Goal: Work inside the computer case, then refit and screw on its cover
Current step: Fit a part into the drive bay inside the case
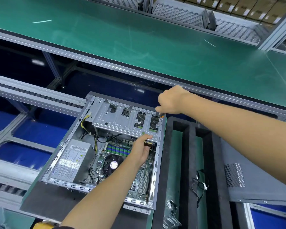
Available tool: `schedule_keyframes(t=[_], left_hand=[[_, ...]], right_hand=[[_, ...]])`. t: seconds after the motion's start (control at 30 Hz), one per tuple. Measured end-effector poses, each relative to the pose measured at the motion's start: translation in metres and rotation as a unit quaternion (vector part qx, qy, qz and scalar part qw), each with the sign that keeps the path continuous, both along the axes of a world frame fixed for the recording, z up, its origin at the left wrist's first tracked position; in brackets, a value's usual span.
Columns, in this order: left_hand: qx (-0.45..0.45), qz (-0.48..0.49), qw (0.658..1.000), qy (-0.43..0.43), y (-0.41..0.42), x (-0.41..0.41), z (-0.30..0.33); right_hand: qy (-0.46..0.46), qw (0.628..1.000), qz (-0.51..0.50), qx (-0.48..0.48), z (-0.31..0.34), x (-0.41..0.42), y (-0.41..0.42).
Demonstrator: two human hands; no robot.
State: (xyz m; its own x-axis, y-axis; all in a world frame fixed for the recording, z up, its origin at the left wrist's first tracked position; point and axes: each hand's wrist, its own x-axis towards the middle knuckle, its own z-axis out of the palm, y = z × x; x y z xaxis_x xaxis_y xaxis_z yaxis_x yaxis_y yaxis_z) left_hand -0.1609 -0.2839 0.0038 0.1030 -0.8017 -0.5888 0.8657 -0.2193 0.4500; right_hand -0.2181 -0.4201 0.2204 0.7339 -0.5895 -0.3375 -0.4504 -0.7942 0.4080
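A long green conveyor belt [122, 35] runs across the upper half of the scene, framed by grey aluminium rails [106, 63]. Beyond it stand grey perforated trays [177, 15] and, at the top right, a row of brown cardboard boxes [248, 5]. Blue bins [45, 128] sit under the roller track [31, 95] on the left. On the right lies a black foam tray [188, 162] with long slots — a loose black cable [200, 184] in one of them — and clear plastic bags [171, 212] near its lower edge.

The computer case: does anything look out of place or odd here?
The computer case lies open and askew to the bench; its grey cover lies apart at the right. A loose black cable sits in the foam tray. Nothing looks damaged.
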Motion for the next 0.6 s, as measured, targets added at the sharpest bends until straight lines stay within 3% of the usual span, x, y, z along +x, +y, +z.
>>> schedule_keyframes(t=[0.23, 0.43, 0.6], left_hand=[[0.009, -0.003, 1.0, -0.004, 0.001, 0.0, 0.003], [0.011, -0.001, 1.0, -0.009, 0.002, -0.001, 0.007], [0.014, 0.003, 1.0, -0.021, 0.001, -0.001, 0.005]], right_hand=[[0.042, 0.98, 0.182, 0.066, 0.01, -0.007, -0.009], [-0.05, 0.994, 0.088, 0.026, 0.002, -0.012, -0.008], [-0.012, 0.996, 0.062, 0.068, 0.004, -0.008, -0.002]])
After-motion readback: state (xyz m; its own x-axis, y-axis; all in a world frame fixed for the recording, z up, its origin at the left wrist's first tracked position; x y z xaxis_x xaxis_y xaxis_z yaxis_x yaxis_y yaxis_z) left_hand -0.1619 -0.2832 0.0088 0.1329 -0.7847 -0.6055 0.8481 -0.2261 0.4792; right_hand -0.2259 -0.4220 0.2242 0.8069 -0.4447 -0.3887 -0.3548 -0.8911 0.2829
